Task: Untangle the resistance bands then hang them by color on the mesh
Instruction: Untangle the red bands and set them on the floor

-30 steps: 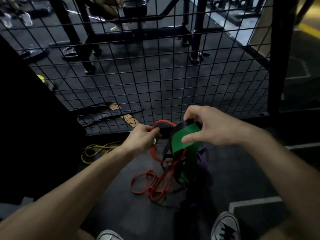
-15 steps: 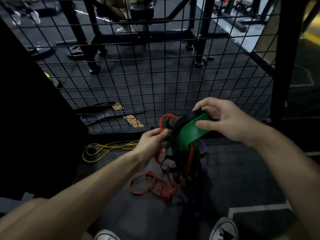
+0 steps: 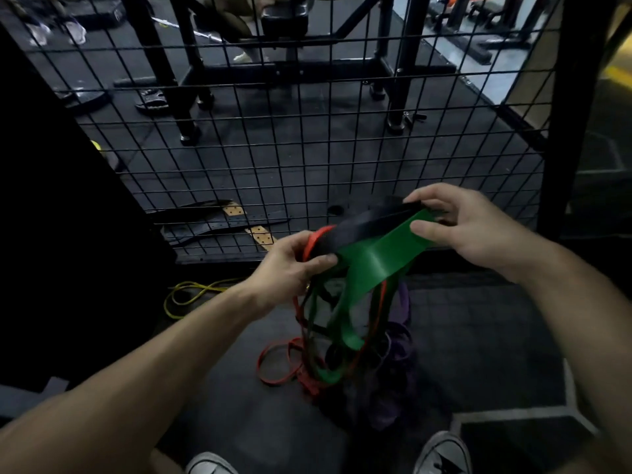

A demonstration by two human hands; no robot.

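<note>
Here the left hand (image 3: pixel 290 265) and right hand (image 3: pixel 458 222) pinch tangled bands (image 3: pixel 372 258) (green, black) stretched between them.

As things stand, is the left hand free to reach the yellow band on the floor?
Probably not yet. The left hand is pinching the tangled bands, so it would have to let go first; the floor path to the yellow band looks clear.

The bands (image 3: pixel 362 268) hang between both hands before the mesh (image 3: pixel 307 138), trailing onto the floor (image 3: pixel 222 405). Another band (image 3: pixel 191 295) lies left; a belt (image 3: pixel 219 224) lies behind the mesh.
</note>
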